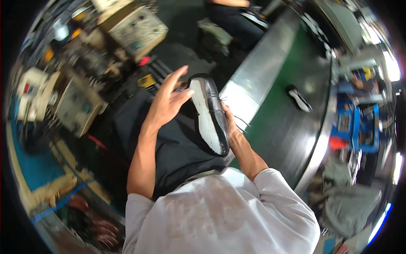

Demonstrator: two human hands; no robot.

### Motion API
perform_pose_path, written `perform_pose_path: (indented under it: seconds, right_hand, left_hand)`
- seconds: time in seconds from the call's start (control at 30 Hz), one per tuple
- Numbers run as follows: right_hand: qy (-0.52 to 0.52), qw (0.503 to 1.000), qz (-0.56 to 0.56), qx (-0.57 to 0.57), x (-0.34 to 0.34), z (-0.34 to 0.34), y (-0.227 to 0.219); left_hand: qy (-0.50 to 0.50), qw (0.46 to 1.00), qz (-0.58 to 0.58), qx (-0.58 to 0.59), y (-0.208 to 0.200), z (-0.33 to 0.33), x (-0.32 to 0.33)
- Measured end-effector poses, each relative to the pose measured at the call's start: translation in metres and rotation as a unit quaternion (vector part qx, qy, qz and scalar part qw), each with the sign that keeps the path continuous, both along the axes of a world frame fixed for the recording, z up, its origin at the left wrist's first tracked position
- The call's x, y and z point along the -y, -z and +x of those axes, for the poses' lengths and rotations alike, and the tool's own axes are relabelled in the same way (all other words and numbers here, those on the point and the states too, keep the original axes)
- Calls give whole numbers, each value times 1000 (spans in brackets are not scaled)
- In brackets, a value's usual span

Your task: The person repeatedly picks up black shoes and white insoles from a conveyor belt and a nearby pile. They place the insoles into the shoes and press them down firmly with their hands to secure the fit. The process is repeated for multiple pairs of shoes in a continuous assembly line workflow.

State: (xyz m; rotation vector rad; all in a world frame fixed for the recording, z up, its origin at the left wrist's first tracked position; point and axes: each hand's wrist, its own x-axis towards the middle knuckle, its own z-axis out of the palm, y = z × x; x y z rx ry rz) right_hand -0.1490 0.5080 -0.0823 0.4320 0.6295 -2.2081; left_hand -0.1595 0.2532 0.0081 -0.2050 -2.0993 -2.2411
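Note:
A black leather shoe [215, 111] with a pale unfinished sole sits in front of my chest, sole turned toward the left. My right hand [229, 122] grips it from behind, mostly hidden by the shoe. My left hand [168, 100] is spread open with its thumb touching the edge of the pale sole. Thin dark laces or threads stick out to the right of the shoe. I wear a white shirt and a black apron over my lap.
A green conveyor belt [292, 127] with metal rims runs along my right and carries another black shoe [299, 98]. Machines and control boxes [139, 29] crowd the left. Another person [237, 15] is at the top. Blue equipment [355, 127] stands at far right.

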Motion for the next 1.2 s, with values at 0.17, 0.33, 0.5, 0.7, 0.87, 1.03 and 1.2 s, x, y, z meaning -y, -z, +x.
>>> perform_pose_path:
  seconds: [0.17,0.33,0.5,0.7,0.87,1.03,1.2]
  right_hand:
    - [-179,984,6,4,97,-2,5]
    - [-351,687,392,-501,150,28,-56]
    - [-368,721,344,-475,144,32,-34]
    - [-350,740,342,-462,145,31,-33]
    - [-264,627,416,-604,160,26,-51]
    - [-330,689,389,-515,185,1,-76]
    - [-240,680,396,-569,180,7,-37]
  left_hand:
    - [-235,933,-258,-83,6,45,66]
    - [-327,892,-312,-26,34,111,94]
    - [-231,916,-326,-44,29,133,117]
    - [-208,945,-250,-12,30,127,125]
    - [-327,901,-284,-26,46,119,100]
    - [-340,863,-371,-43,40,111,82]
    - [-316,907,-276,19,54,110,85]
